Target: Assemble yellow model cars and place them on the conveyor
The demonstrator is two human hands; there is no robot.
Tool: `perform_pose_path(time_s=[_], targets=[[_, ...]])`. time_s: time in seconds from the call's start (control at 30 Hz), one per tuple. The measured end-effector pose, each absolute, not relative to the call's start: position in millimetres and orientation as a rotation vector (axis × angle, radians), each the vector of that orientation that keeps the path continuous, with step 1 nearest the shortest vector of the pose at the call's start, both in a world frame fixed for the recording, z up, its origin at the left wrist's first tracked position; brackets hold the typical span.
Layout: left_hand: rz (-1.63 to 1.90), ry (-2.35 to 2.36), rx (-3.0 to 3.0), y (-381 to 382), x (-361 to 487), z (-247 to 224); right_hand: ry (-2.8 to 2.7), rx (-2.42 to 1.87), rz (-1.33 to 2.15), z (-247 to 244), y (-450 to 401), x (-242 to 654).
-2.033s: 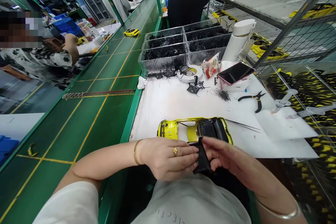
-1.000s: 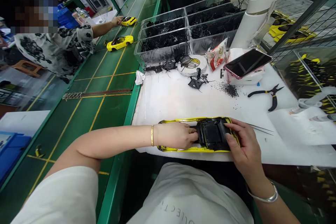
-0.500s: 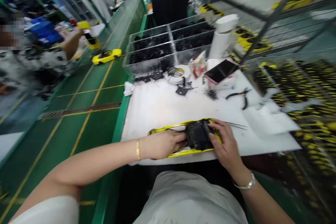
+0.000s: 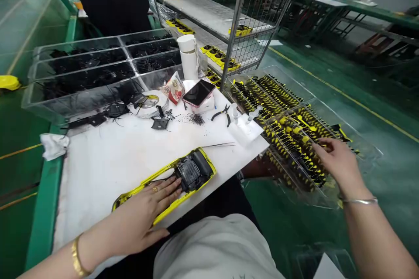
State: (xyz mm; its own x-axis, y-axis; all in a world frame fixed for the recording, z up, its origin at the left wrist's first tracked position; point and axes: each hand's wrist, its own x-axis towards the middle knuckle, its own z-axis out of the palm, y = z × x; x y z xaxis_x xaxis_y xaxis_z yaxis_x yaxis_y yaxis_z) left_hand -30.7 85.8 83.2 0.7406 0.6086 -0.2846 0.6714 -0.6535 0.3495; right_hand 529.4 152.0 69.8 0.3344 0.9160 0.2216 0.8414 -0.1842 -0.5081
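Observation:
A yellow toy car body shell (image 4: 206,157) lies upside down at a slant on the white work surface, a black molded part (image 4: 190,172) seated in its right end. My left hand (image 4: 147,205) rests flat across the shell, open, with fingers stretched over it and their tips by the black part. Off to the right, my right hand (image 4: 338,163) hovers at a clear divided tray (image 4: 314,100) filled with small black-and-yellow parts. Its thumb and fingers are curved and slightly apart near the parts, with nothing visible between them.
Tweezers (image 4: 219,145), black pliers (image 4: 222,115), a phone (image 4: 198,93) and a white cup (image 4: 189,56) are on the work surface. A clear bin (image 4: 42,104) of black wired parts stands behind. A rack (image 4: 235,26) holds yellow car bodies. A person in black (image 4: 113,4) sits ahead.
My right hand has left the car shell and moved right to the parts tray. My left hand stays on the shell, now flat, and the shell lies more slanted. The view has turned right.

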Motion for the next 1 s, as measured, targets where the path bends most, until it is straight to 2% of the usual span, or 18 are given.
perform_pose_path(time_s=[0.1,0.2,0.3,0.43,0.57,0.67,0.77,0.83,0.9,1.0], targets=[[-0.203,0.931,2.524,86,-34,83,-1.548,-2.306,0.384,50,160,559],[-0.202,0.970,2.548,85,-34,84,-1.612,-2.384,0.519,31,158,555],[-0.229,1.087,2.540,83,-29,85,-1.620,-2.402,0.483,29,152,552],[-0.332,1.099,2.493,84,-24,88,-1.569,-2.368,0.334,61,142,556],[-0.217,1.093,2.518,88,-22,98,-1.574,-2.006,0.499,106,130,511],[0.121,1.115,2.492,81,-15,116,-1.589,-1.595,0.797,127,123,427],[0.491,1.044,2.157,62,-1,131,-1.677,-1.309,1.113,129,115,330],[0.591,0.916,1.761,47,7,131,-1.775,-1.105,1.265,123,109,275],[0.643,0.832,1.392,31,10,125,-1.945,-0.925,1.282,115,103,234],[0.758,0.824,1.014,8,1,111,-2.231,-0.652,0.998,107,101,196]])
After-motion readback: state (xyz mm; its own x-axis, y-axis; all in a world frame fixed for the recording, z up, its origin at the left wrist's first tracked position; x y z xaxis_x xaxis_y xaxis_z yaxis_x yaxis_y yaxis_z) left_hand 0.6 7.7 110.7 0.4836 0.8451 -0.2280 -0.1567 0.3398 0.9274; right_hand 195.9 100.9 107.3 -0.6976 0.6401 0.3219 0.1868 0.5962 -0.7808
